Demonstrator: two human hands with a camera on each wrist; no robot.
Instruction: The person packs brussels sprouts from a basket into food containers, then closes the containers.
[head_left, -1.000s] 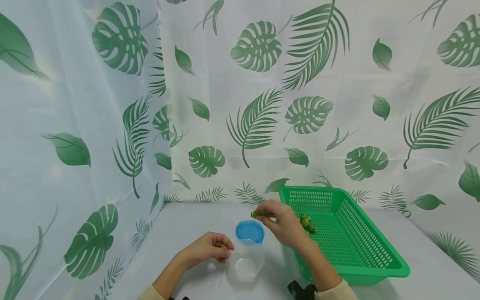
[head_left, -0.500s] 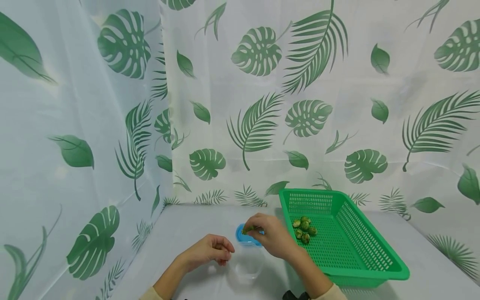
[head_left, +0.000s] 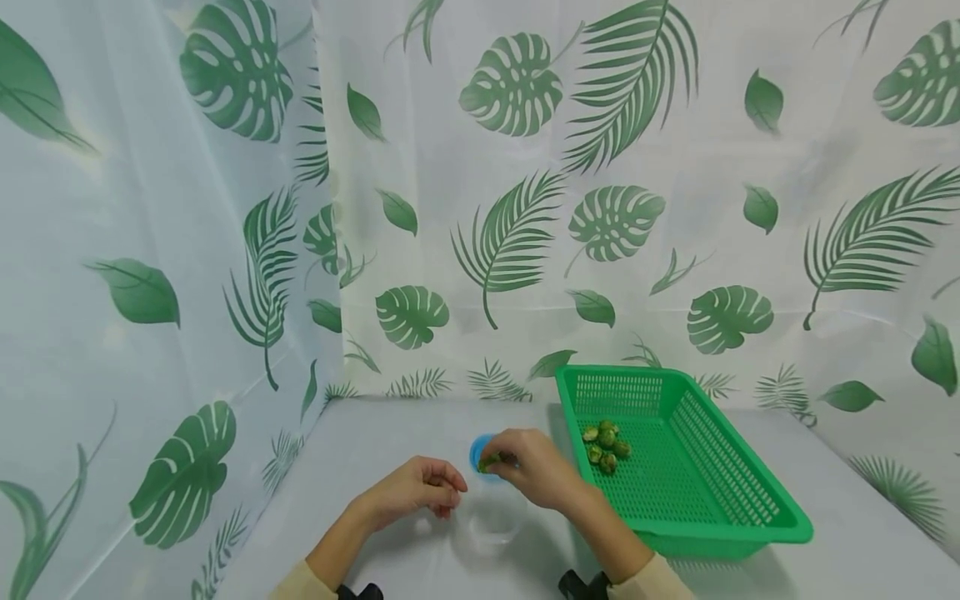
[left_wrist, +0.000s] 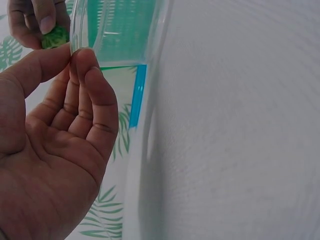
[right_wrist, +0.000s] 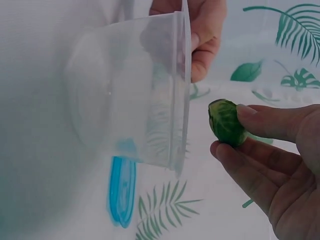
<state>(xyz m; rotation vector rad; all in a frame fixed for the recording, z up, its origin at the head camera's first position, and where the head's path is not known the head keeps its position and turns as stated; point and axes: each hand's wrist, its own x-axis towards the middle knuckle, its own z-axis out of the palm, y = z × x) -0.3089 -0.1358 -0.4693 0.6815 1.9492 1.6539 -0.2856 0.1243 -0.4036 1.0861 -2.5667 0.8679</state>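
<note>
R hand [head_left: 536, 471] pinches a sprout [right_wrist: 227, 122] btwn thumb & fingertips; in the head view that's lower ctr of frame. Sprout's green, w/ its pale cut end toward upper L in the right wrist pic. It's held off the tub's open side, apart from the rim. Tub [right_wrist: 145, 85] = clear plastic, upright on the table, lower ctr of the head frame, just below the R hand there.

L hand [head_left: 412, 492] pinches the tub's rim btwn thumb & index, at the tub's L edge in the head view; other fingers curl loosely alongside.

Blue lid [right_wrist: 122, 192] lies on the table right by the tub, just above it in the head frame, partly covered by R hand. Green basket [head_left: 693, 475], perforated, sits lower R; more sprouts [head_left: 606, 439] bunched nr its L side. Table [head_left: 405, 421] = white/grey. Backdrop [head_left: 450, 167]: white cloth w/ green leaf print, fills upper frame & L side. Beige sleeves [head_left: 651, 582] & blk wrist gear [head_left: 585, 586] at bottom edge.
</note>
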